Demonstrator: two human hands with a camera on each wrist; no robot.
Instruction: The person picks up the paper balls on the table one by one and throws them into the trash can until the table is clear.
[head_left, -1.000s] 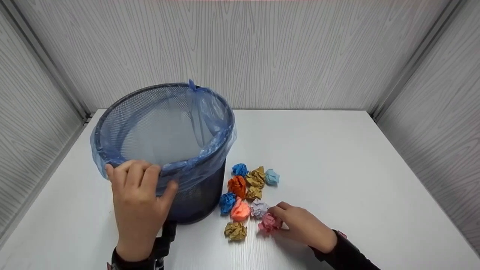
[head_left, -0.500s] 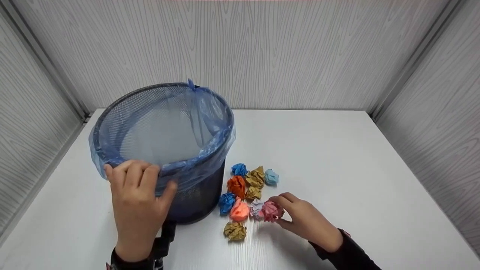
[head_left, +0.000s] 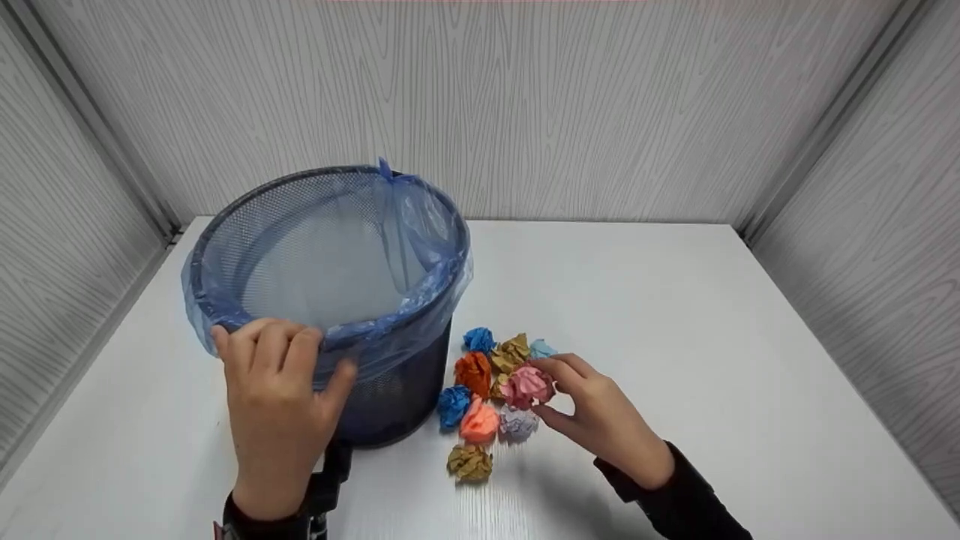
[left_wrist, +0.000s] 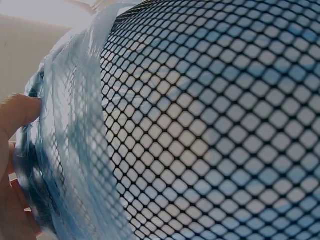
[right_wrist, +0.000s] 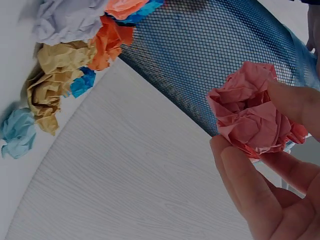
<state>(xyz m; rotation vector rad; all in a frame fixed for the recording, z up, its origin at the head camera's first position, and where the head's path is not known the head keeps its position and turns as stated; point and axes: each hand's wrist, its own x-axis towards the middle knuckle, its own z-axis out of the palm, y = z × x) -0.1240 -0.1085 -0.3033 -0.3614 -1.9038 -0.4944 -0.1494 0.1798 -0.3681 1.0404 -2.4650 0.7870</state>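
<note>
A black mesh wastebasket (head_left: 390, 405) lined with a blue plastic bag (head_left: 431, 285) stands left of centre. My left hand (head_left: 277, 412) grips its near rim, fingers over the folded bag edge and thumb outside. In the left wrist view the thumb (left_wrist: 20, 112) presses the bag against the mesh. My right hand (head_left: 607, 420) pinches a crumpled pink paper ball (head_left: 527, 386) between thumb and fingers, raised over the other paper balls. The right wrist view shows this pink ball (right_wrist: 250, 112) in the fingertips, with the basket behind it.
Several crumpled paper balls lie right of the basket: blue (head_left: 454, 405), orange-red (head_left: 472, 373), coral (head_left: 478, 421), lavender (head_left: 518, 424), tan (head_left: 470, 463) and light blue (head_left: 541, 349). Wood-grain panels (head_left: 525, 112) enclose the white table (head_left: 675, 315) at the back and sides.
My right hand has lifted the pink paper ball from beside the lavender one and carried it up and slightly left. The left hand stays on the basket rim.
</note>
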